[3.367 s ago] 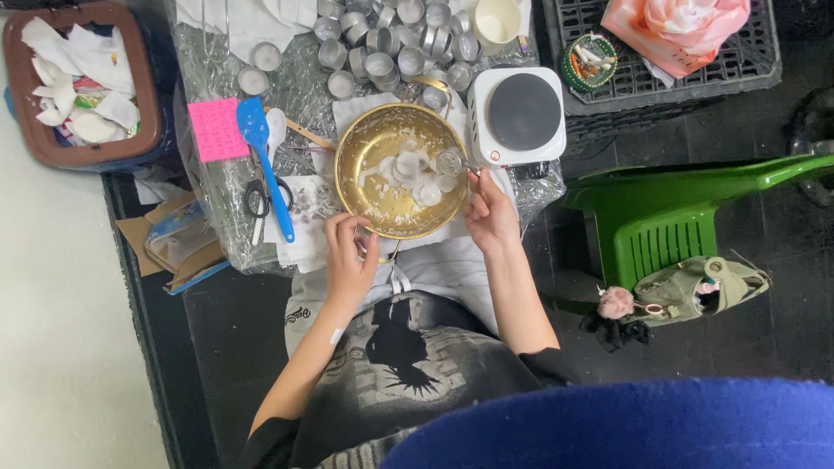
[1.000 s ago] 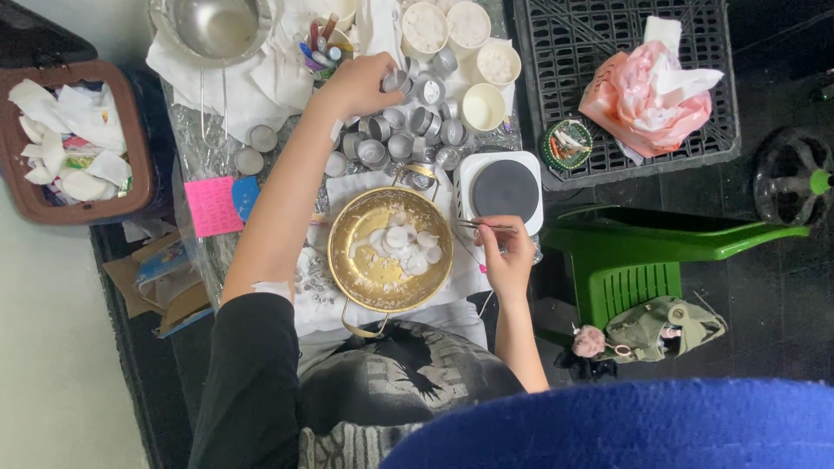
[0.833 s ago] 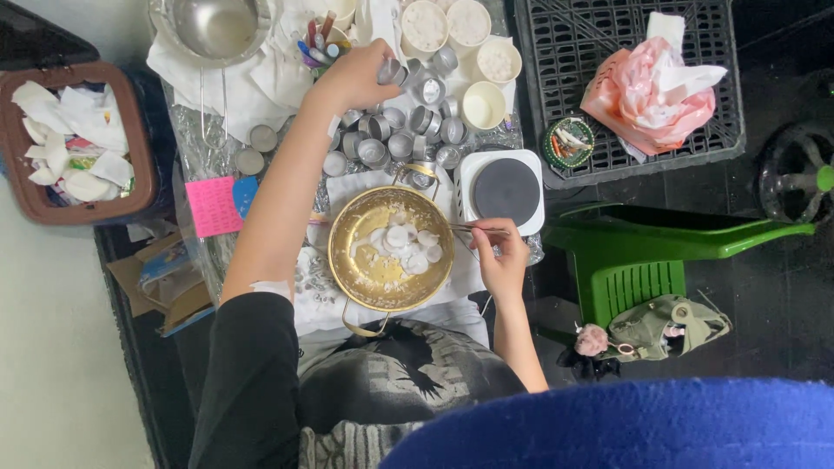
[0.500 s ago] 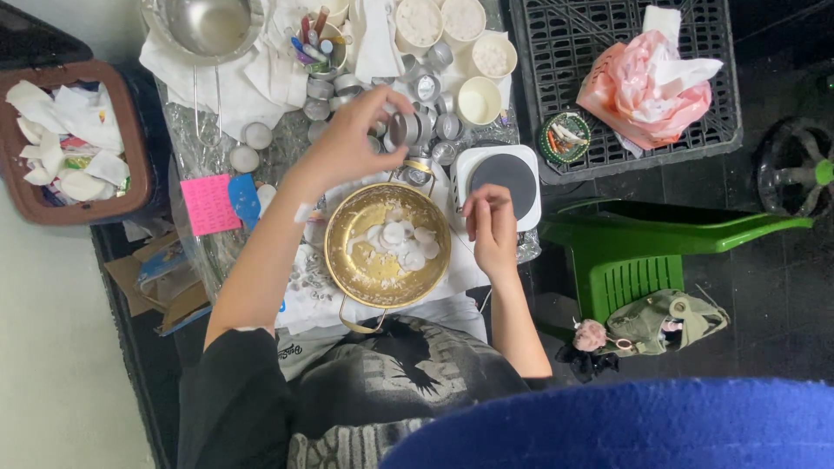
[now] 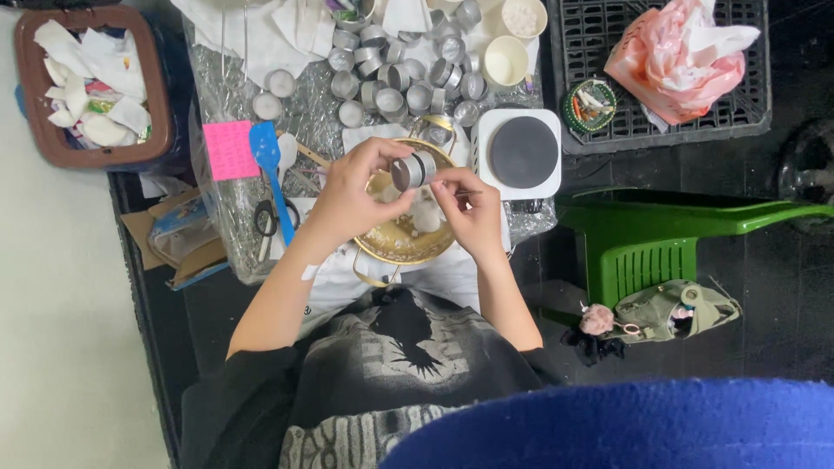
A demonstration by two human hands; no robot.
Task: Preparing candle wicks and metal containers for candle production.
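My left hand (image 5: 352, 193) grips a small round metal tealight cup (image 5: 413, 170) on its side, above the gold bowl (image 5: 395, 245). My right hand (image 5: 467, 211) pinches thin metal tweezers (image 5: 470, 192) whose end lies right at the cup. White wax pieces (image 5: 426, 216) lie in the bowl, mostly hidden under both hands.
Several empty metal cups (image 5: 408, 74) crowd the foil-covered table behind the bowl. A white single hot plate (image 5: 521, 153) stands to the right, a blue spatula (image 5: 268, 174), scissors (image 5: 262, 217) and a pink note (image 5: 230, 149) to the left. A brown bin (image 5: 87, 87), a black crate (image 5: 660, 104) and a green stool (image 5: 660, 243) flank the table.
My left hand picked a metal cup from the pile at the back and brought it down over the bowl. My right hand moved in from beside the hot plate with the tweezers.
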